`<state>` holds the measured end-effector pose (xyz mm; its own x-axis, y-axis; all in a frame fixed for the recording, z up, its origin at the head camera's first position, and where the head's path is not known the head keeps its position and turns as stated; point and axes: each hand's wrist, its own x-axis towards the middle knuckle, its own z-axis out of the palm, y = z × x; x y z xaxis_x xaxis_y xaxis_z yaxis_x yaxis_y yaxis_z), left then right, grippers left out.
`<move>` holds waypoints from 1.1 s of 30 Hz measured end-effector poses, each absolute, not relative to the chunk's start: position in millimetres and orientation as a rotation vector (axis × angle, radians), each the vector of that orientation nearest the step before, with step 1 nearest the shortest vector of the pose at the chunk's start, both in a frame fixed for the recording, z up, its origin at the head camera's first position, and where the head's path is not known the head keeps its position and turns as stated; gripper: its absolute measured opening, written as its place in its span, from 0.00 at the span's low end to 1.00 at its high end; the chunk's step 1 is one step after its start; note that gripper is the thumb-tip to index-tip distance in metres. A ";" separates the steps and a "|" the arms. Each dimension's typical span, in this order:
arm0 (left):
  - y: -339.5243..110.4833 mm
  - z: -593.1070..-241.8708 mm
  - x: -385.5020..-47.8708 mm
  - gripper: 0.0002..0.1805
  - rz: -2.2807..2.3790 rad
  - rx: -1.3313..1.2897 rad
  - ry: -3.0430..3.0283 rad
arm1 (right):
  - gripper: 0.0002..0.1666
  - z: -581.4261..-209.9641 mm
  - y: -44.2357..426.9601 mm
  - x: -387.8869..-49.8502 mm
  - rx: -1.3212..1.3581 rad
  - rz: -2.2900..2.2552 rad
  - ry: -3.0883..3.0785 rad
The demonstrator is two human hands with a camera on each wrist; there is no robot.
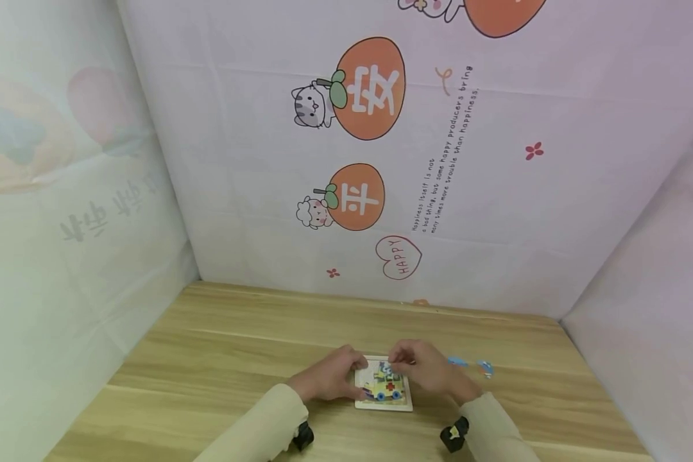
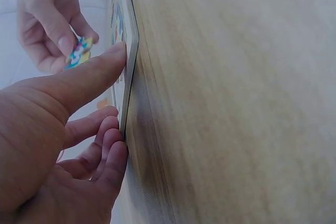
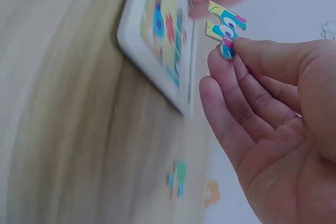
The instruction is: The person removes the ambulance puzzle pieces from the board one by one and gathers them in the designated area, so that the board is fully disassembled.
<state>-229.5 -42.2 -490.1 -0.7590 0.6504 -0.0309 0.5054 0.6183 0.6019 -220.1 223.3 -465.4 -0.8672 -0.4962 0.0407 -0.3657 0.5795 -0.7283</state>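
Observation:
A shallow white jigsaw puzzle tray (image 1: pixel 381 407) lies flat on the wooden table. Its picture (image 1: pixel 387 388) shows a yellow vehicle with blue wheels and a red cross. My left hand (image 1: pixel 332 375) holds the tray's left side, with the thumb on its face and the curled fingers at the edge. Above the tray's upper right part, my right hand (image 1: pixel 428 367) pinches a puzzle piece (image 3: pixel 227 23) between thumb and fingertips. The piece is yellow and blue with cartoon eyes, and in the right wrist view it is held apart from the tray.
Two loose blue puzzle pieces, one nearer (image 1: pixel 457 362) and one farther right (image 1: pixel 486 369), lie on the table (image 1: pixel 237 340) beyond my right hand. White printed cloth walls (image 1: pixel 254 192) stand at the back and on both sides.

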 end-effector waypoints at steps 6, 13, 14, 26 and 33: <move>-43.3 -488.1 -228.0 0.33 0.850 0.947 2.610 | 0.02 -456.7 251.6 -213.8 -0.752 -1.116 2.728; -44.9 -486.2 -224.5 0.33 0.876 0.918 2.601 | 0.00 -451.8 282.4 -203.5 -0.679 -1.096 2.793; -44.9 -485.8 -224.3 0.33 0.880 0.916 2.600 | 0.01 -451.4 286.0 -202.1 -0.666 -1.101 2.798; -44.1 -484.5 -224.4 0.32 0.870 0.926 2.609 | 0.03 -457.4 301.3 -191.2 -0.512 -1.165 2.765; -43.0 -483.1 -223.5 0.32 0.864 0.924 2.608 | 0.02 -471.8 300.6 -193.1 -0.482 -1.176 2.754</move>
